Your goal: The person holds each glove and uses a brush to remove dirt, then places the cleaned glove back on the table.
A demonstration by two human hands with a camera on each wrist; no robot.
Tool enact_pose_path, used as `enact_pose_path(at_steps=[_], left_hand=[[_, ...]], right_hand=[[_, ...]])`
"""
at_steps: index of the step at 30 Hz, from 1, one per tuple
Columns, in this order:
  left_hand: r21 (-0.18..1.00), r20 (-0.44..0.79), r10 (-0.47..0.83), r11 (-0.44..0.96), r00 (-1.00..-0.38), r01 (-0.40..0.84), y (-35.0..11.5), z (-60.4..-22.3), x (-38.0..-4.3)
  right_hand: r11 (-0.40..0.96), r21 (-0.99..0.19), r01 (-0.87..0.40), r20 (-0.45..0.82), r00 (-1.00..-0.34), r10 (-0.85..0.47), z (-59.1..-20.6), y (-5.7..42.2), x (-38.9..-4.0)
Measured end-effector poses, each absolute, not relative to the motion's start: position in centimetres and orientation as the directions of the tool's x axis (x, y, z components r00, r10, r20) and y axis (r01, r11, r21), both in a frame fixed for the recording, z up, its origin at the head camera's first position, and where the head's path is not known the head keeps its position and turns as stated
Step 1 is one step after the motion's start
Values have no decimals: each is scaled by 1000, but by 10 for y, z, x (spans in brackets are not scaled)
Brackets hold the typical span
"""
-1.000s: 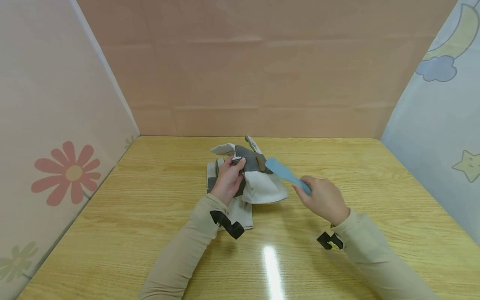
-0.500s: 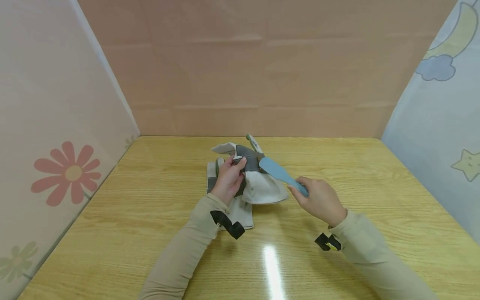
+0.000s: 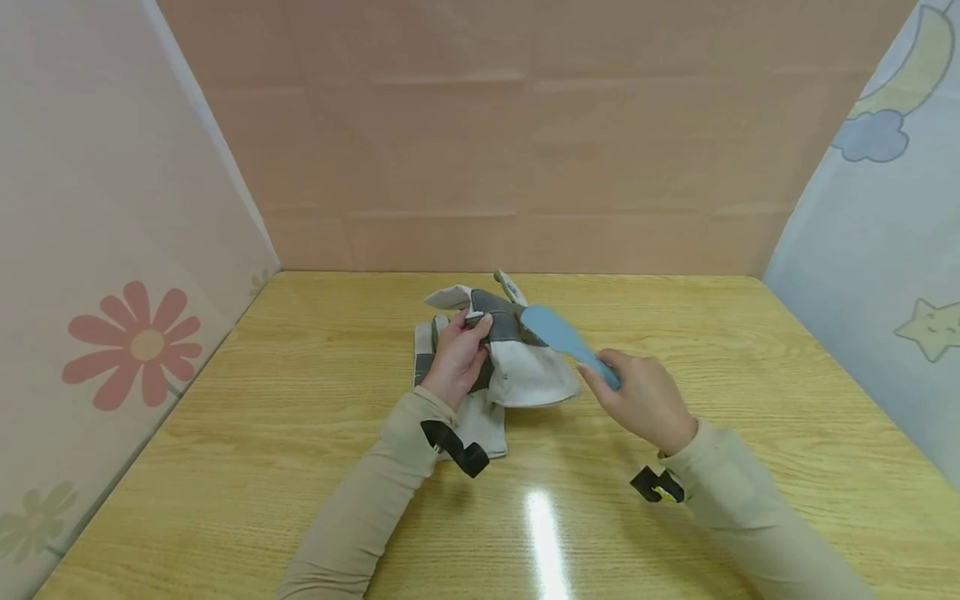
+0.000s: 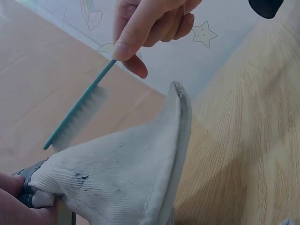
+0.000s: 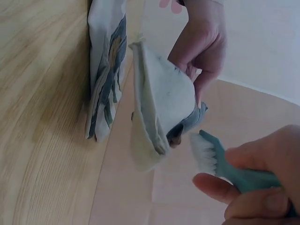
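My left hand (image 3: 456, 358) pinches a white and grey work glove (image 3: 528, 375) between thumb and fingers, holding it up off the table with its wide cuff toward the right. Dark smudges mark the glove's pale fabric (image 4: 112, 164) in the left wrist view. A blue brush (image 3: 558, 333) is gripped by its handle in my right hand (image 3: 648, 404). Its white bristles (image 5: 204, 154) face the glove, and a small gap shows between them in the right wrist view. Beneath the held glove, a second, similar glove (image 3: 483, 425) lies flat on the table, partly covered by my left hand.
The wood-grain table (image 3: 300, 483) runs back to a plain pinkish-tan backdrop (image 3: 517, 150). Patterned panels stand at both sides, the left one with a red flower (image 3: 147, 345). A black camera mount (image 3: 455, 450) sits at each wrist.
My right hand and the brush shifted slightly left across the glove, then a little back up and right. The left hand keeps its hold, and the glove's cuff has barely swayed.
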State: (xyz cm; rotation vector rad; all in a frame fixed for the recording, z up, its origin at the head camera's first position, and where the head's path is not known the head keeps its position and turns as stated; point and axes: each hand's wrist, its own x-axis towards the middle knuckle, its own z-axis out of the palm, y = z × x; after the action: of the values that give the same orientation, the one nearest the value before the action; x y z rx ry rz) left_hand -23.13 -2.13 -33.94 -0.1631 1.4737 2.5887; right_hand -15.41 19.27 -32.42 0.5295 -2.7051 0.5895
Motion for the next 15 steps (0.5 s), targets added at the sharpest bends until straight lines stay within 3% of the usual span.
enact_pose_path(at_steps=[4, 15], left_hand=[[837, -179, 75, -513, -981, -192, -19, -338, -231], [841, -196, 72, -500, -978, -206, -16, -336, -229]], right_hand=[[837, -295, -461, 391, -857, -335, -324, 190, -153], [899, -224, -377, 358, -890, -283, -323, 199, -153]])
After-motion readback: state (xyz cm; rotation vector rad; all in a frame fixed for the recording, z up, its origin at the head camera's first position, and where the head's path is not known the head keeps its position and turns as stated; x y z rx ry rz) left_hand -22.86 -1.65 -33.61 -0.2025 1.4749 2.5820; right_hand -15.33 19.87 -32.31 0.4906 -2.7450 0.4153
